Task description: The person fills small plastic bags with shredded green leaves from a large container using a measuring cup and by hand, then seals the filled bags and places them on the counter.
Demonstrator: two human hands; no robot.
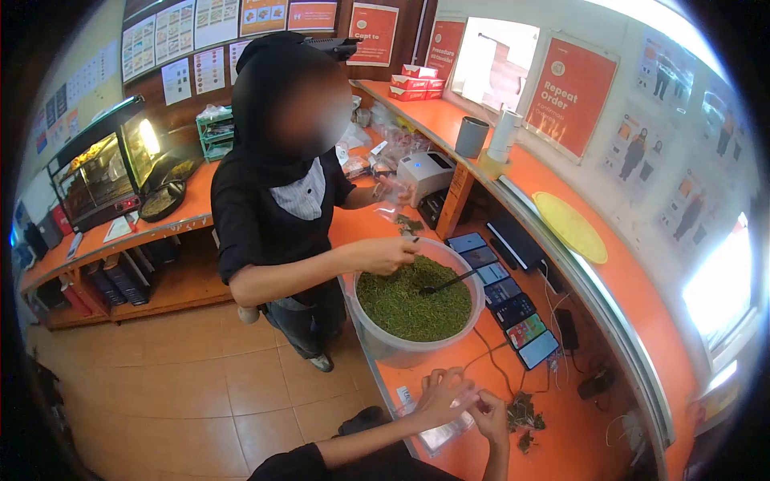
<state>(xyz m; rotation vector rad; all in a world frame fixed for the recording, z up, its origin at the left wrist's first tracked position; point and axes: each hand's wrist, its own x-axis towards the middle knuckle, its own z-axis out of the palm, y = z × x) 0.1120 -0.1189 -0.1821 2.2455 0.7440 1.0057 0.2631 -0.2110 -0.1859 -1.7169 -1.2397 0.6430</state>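
My left hand (pixel 441 398) and my right hand (pixel 488 416) meet low in the view, fingers pinched on a small clear plastic bag (pixel 465 399). Its contents, if any, are hard to make out. Under my hands a pile of flat clear bags (pixel 443 435) lies on the orange counter (pixel 393 375). Small dark green packets (pixel 525 412) lie right of my right hand. Beyond stands a big translucent tub (pixel 389 346) of chopped green leaves (pixel 409 309), with a black-handled spoon (pixel 449 282) stuck in it.
Across the tub a co-worker's hand (pixel 385 255) reaches over the leaves; the other (pixel 391 192) holds a clear bag. Several phones (pixel 507 301) line the counter, with cables beside them. A yellow lid (pixel 569 227) and a grey cup (pixel 472 136) sit on the raised ledge.
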